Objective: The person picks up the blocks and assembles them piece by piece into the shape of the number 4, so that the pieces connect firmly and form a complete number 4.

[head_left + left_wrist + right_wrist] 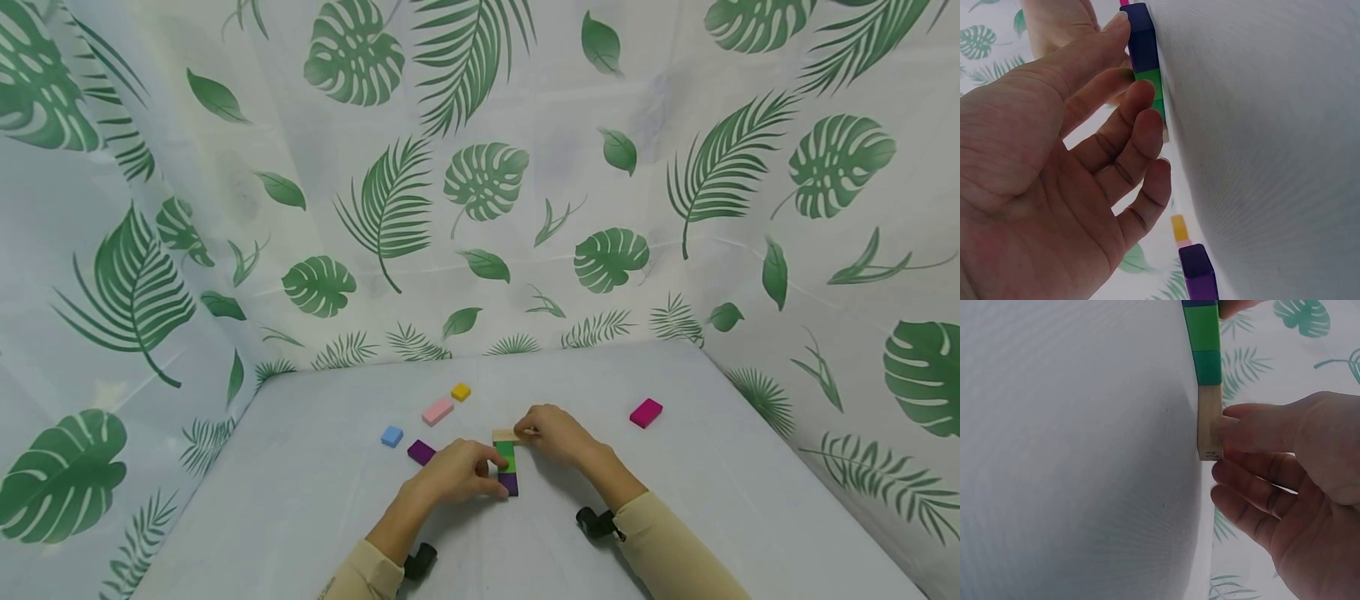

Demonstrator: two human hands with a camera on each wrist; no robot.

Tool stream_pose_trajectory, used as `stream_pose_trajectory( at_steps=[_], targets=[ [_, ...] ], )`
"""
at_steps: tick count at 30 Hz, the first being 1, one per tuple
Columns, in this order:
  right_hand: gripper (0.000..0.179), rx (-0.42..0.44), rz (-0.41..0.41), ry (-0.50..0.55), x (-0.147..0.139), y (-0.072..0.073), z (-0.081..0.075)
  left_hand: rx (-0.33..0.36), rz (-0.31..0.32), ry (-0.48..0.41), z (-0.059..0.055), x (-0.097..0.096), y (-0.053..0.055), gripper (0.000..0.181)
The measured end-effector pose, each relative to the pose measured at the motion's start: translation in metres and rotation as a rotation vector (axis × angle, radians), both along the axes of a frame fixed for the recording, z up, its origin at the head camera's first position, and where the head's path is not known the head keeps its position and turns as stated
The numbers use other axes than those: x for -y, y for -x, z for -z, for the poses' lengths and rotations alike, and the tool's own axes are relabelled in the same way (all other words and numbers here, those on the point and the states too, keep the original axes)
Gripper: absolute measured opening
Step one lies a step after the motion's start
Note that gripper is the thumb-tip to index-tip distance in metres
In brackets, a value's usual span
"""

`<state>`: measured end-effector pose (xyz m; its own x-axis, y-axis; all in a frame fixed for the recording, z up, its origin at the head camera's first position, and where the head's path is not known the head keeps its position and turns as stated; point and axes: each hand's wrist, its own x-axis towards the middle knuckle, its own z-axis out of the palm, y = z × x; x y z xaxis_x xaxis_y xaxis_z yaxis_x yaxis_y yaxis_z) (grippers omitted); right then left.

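Observation:
A short row of blocks lies on the table between the hands. It has a dark purple block [508,485] at the near end, a light green block [1202,328] and a darker green block [1208,367] in the middle, and a plain wooden block [1210,419] set crosswise at the far end. My left hand [457,475] is at the row's left side, its thumb at the dark purple block and its index finger at the green ones. With thumb and index finger, my right hand [558,433] pinches the wooden block's right end.
Left of the row lie a purple block [422,452], a light blue block [392,436], a pink block [438,411] and a yellow block [461,392]. A magenta block [646,413] lies farther right. Leaf-printed cloth [525,250] hangs around the white table [300,483].

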<state>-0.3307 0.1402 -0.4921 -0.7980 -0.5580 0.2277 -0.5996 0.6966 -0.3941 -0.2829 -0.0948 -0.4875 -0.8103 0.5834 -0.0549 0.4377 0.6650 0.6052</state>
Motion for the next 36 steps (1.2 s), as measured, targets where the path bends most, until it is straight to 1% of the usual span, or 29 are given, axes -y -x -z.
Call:
stream_pose_trajectory(
  at_steps=[7, 12, 14, 17, 19, 21, 26, 36],
  targets=[
    [0.016, 0.009, 0.008, 0.006, 0.001, -0.001, 0.000, 0.004, -0.001, 0.008, 0.001, 0.000, 0.001, 0.041],
    [0.019, -0.025, 0.001, -0.001, 0.001, 0.000, 0.000, 0.007, -0.005, 0.012, 0.002, 0.000, 0.002, 0.041],
    [0.019, -0.031, 0.005, 0.001, 0.001, -0.001, -0.001, 0.006, -0.006, 0.014, 0.002, -0.001, 0.002, 0.041],
    [0.017, -0.019, 0.006, 0.005, 0.001, -0.003, -0.004, 0.007, -0.007, 0.015, 0.002, -0.001, 0.002, 0.042],
    [0.015, -0.012, -0.008, -0.003, 0.001, -0.005, -0.005, 0.008, -0.006, 0.014, 0.002, -0.001, 0.002, 0.042],
    [0.014, -0.012, -0.040, -0.013, 0.001, -0.006, -0.006, 0.010, -0.003, 0.012, 0.002, -0.001, 0.002, 0.042],
    [0.018, -0.036, -0.101, -0.045, -0.001, -0.010, -0.008, 0.014, 0.004, 0.008, 0.001, 0.000, 0.002, 0.040],
    [0.032, -0.049, -0.125, -0.081, -0.001, -0.016, -0.009, 0.011, 0.003, 0.000, 0.001, 0.000, 0.002, 0.037]
  ],
)
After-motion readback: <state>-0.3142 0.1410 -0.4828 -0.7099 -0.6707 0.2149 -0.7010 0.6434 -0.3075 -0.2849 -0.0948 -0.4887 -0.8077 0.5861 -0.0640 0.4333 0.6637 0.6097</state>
